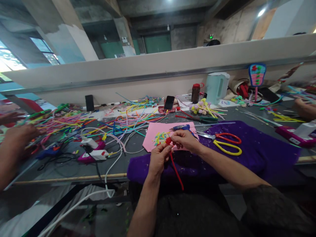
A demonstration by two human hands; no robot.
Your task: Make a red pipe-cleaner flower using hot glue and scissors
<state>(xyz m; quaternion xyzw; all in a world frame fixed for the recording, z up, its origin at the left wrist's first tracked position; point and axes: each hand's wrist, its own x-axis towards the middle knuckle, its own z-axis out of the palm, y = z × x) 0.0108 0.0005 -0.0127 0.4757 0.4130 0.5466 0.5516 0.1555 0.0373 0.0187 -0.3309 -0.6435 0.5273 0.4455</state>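
My left hand grips the upper part of a red pipe cleaner whose free end hangs down toward my lap. My right hand pinches its coiled red top from the right. Both hands are above a purple cloth, at the near edge of a pink sheet. A small multicoloured curly piece lies on the pink sheet just beyond my fingers.
Red and yellow scissors lie right of my hands, a blue glue gun behind them. Loose pipe cleaners, cables and a power strip cover the left. Another person's hand works at far left; a kettle, bottle and phone stand behind.
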